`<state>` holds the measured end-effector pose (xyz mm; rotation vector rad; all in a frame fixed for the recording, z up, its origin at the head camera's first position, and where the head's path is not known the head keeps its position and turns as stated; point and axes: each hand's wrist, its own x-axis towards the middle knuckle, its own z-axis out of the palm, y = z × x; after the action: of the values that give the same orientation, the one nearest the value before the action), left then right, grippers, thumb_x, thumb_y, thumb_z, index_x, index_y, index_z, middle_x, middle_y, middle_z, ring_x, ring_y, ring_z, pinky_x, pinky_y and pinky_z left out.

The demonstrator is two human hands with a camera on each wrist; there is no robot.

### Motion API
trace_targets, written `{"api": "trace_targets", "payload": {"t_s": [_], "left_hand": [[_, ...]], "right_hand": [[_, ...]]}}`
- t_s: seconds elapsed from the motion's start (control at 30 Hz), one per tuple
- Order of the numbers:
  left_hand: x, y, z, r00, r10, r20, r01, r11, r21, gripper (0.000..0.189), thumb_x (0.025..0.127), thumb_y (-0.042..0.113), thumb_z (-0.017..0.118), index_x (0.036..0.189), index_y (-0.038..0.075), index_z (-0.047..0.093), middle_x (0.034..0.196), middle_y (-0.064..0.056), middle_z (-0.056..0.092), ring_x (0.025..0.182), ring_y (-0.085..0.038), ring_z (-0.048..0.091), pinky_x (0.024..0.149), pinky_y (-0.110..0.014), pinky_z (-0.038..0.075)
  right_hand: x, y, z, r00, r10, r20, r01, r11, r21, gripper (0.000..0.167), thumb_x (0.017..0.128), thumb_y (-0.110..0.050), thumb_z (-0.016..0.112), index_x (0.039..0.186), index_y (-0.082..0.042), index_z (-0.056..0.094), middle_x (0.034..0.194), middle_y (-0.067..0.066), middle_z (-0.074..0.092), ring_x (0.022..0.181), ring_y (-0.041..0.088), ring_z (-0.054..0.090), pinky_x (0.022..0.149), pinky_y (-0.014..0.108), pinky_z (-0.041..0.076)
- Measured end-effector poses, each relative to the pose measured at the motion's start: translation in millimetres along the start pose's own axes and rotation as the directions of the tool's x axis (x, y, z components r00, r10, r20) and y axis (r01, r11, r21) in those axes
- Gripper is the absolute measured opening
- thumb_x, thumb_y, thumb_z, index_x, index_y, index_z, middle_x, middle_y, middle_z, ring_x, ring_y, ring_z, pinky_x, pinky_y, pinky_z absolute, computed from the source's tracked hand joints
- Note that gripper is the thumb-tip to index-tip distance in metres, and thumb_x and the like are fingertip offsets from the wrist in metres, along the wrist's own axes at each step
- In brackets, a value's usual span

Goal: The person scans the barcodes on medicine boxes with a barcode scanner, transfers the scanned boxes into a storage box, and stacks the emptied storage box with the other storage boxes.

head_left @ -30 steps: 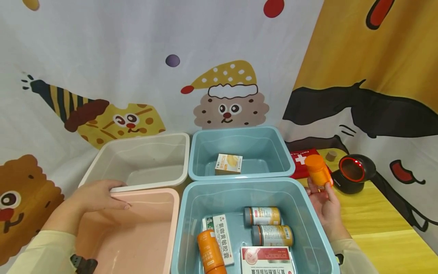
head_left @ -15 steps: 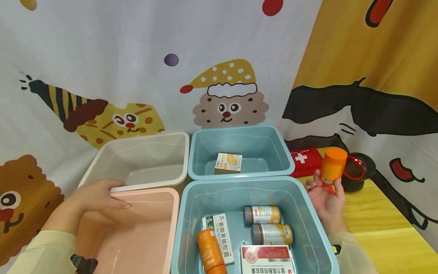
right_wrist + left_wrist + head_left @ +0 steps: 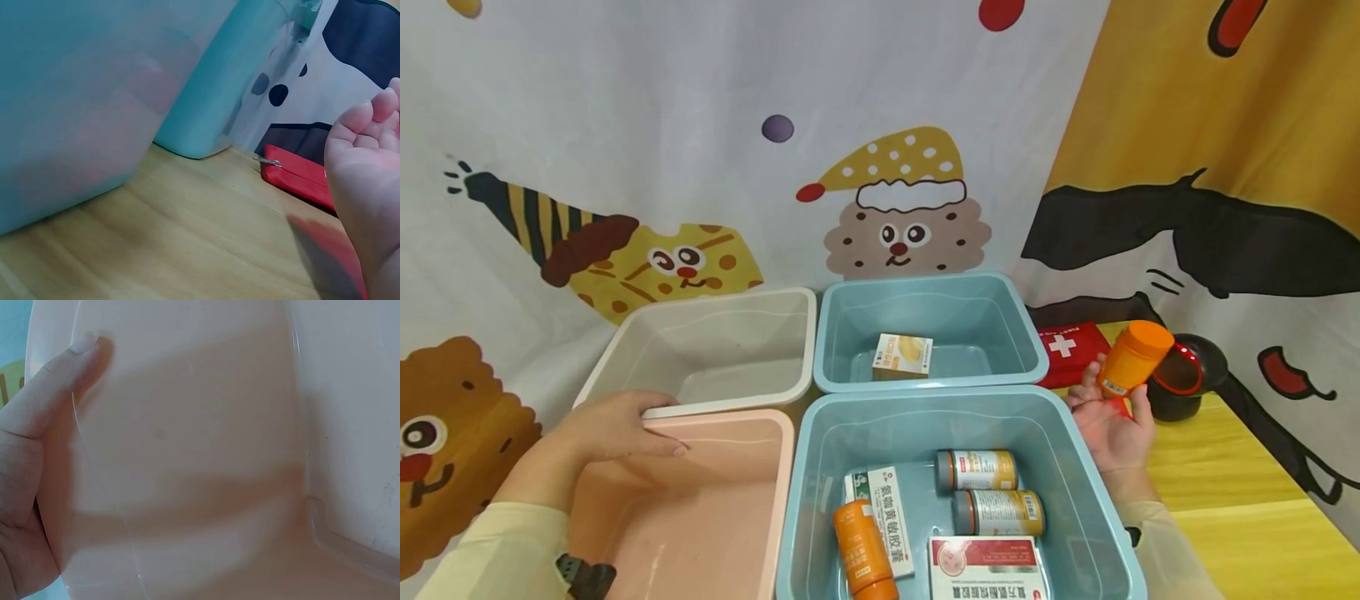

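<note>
My right hand point(image 3: 1112, 433) holds an orange pill bottle point(image 3: 1133, 360) by its lower part, palm up, tilted to the right before a black scanner point(image 3: 1187, 375) whose window has a red-lit ring. Red light falls on the palm. In the right wrist view the right hand point(image 3: 369, 169) shows in part and the bottle lies out of frame. My left hand point(image 3: 613, 429) grips the adjoining rims of the pink bin point(image 3: 784, 500) and the grey bin point(image 3: 808, 333). Its thumb lies along the pink bin's inner wall in the left wrist view; the other fingers are mostly hidden there.
The front blue bin point(image 3: 805, 442) holds an orange bottle point(image 3: 862, 550), two supplement bottles point(image 3: 997, 512) and medicine boxes point(image 3: 987, 567). One small box point(image 3: 902, 356) lies in the rear blue bin point(image 3: 1030, 350). A red first-aid pouch point(image 3: 1071, 350) sits beside it on the yellow wood-grain table point(image 3: 1247, 492).
My right hand has shifted right with the orange bottle, bringing it before the scanner, then tilted the bottle further right. The left hand has stayed on the rims.
</note>
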<state>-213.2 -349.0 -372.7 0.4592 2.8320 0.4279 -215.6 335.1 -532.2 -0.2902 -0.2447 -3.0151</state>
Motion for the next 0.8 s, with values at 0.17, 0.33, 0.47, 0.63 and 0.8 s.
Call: {"api": "trace_targets", "payload": {"t_s": [0.17, 0.33, 0.47, 0.63, 0.8], "left_hand": [[-0.9, -0.3, -0.9, 1.0, -0.008, -0.002, 0.008, 1.0, 0.003, 0.066, 0.08, 0.051, 0.091, 0.124, 0.006, 0.072, 0.1, 0.003, 0.072, 0.087, -0.018, 0.063, 0.082, -0.051, 0.055], [-1.0, -1.6, 0.2, 1.0, -0.015, -0.002, 0.015, 1.0, -0.004, 0.068, 0.079, 0.054, 0.091, 0.124, 0.006, 0.072, 0.099, 0.003, 0.072, 0.088, -0.018, 0.063, 0.082, -0.051, 0.055], [-0.9, -2.4, 1.2, 1.0, -0.013, -0.002, 0.013, 1.0, -0.016, 0.066, 0.079, 0.055, 0.091, 0.122, 0.008, 0.073, 0.098, 0.004, 0.072, 0.087, -0.018, 0.062, 0.08, -0.05, 0.055], [-0.7, -0.8, 1.2, 1.0, -0.019, -0.005, 0.019, 1.0, -0.022, 0.067, 0.079, 0.055, 0.091, 0.122, 0.008, 0.073, 0.098, 0.004, 0.072, 0.087, -0.018, 0.063, 0.081, -0.052, 0.056], [-1.4, 0.8, 0.2, 1.0, -0.023, -0.005, 0.023, 1.0, -0.013, 0.067, 0.079, 0.055, 0.091, 0.122, 0.008, 0.073, 0.097, 0.004, 0.072, 0.087, -0.018, 0.063, 0.081, -0.053, 0.056]], "right_hand": [[2.6, -0.5, 3.2, 0.999, -0.022, -0.026, 0.022, 1.0, -0.003, 0.056, 0.103, -0.046, 0.066, 0.153, -0.025, 0.055, 0.145, 0.001, 0.065, 0.104, 0.03, 0.06, 0.097, 0.04, 0.045], [5.2, -0.4, 4.1, 0.998, -0.05, -0.046, 0.048, 0.998, -0.032, 0.057, 0.102, -0.047, 0.067, 0.153, -0.025, 0.056, 0.145, -0.001, 0.066, 0.1, 0.03, 0.059, 0.094, 0.042, 0.044], [6.7, -0.5, 2.5, 0.999, -0.027, 0.021, 0.029, 0.993, -0.118, 0.057, 0.106, -0.047, 0.061, 0.157, -0.024, 0.053, 0.143, 0.007, 0.066, 0.101, 0.033, 0.058, 0.097, 0.043, 0.044], [5.2, 1.0, 1.4, 0.996, 0.014, 0.085, 0.002, 0.982, -0.186, 0.057, 0.11, -0.046, 0.054, 0.161, -0.023, 0.048, 0.143, 0.013, 0.066, 0.103, 0.036, 0.06, 0.1, 0.043, 0.046], [5.5, -2.1, -0.5, 0.995, -0.015, 0.1, 0.035, 0.98, -0.196, 0.057, 0.109, -0.049, 0.054, 0.161, -0.024, 0.047, 0.142, 0.011, 0.065, 0.102, 0.034, 0.059, 0.099, 0.044, 0.046]]}}
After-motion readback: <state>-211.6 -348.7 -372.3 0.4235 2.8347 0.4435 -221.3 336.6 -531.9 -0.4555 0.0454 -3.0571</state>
